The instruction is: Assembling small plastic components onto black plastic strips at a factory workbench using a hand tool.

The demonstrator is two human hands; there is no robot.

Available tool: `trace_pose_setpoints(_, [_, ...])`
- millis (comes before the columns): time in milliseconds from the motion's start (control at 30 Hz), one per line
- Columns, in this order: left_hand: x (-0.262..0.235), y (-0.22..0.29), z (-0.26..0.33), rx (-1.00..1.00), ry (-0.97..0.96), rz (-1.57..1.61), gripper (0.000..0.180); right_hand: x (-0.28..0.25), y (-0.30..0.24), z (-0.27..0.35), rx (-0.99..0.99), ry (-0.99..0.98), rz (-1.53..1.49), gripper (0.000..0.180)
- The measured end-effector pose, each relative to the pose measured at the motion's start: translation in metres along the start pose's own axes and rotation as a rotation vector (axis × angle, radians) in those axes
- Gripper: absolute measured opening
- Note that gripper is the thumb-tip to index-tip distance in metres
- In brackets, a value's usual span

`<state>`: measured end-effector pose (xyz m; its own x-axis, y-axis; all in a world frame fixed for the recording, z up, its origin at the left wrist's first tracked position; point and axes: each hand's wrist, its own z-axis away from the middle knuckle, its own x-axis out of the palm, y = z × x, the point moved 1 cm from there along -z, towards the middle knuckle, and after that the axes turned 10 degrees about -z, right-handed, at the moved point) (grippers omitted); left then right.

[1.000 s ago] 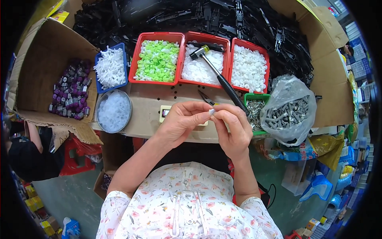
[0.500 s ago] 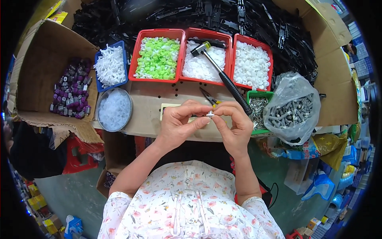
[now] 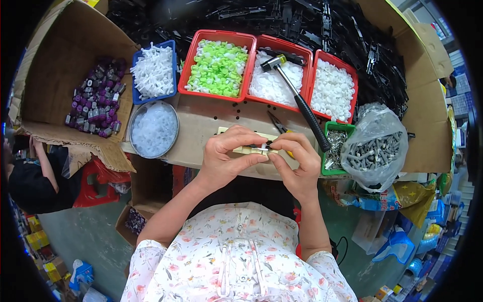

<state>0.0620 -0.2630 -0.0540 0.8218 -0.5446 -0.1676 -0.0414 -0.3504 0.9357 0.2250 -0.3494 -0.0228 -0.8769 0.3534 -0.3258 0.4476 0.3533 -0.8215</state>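
Observation:
My left hand and my right hand meet at the near edge of the table, fingers and thumbs pinched together. Between their fingertips is a small white plastic part; its far end is partly covered by fingers. Right beneath it lies a cream-coloured block with a dark piece on it, largely hidden by my hands. Pliers with yellow handles lie just beyond my right hand. A hammer with a black grip rests across a red bin of white discs, its handle end near the green tray.
Red bins of green and white caps line the back, before a heap of black parts. Left are a blue basket, a round dish and a carton. A green tray and plastic bag stand right.
The white part has come down onto or just above the cream block, both hands still pinching it. The view has shifted, so the bins appear farther right. A person's arm now shows at far left.

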Motion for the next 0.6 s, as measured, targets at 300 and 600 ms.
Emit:
trace_pose_setpoints(300, [-0.0003, -0.003, 0.0046, -0.026, 0.053, 0.001, 0.031, 0.0071, 0.0035, 0.0042, 0.149, 0.022, -0.217, 0.018])
trace_pose_setpoints(600, [-0.0012, -0.0078, 0.0096, -0.045, 0.01, 0.0, 0.037, 0.0088, 0.0053, 0.0068, 0.181, 0.035, -0.233, 0.018])
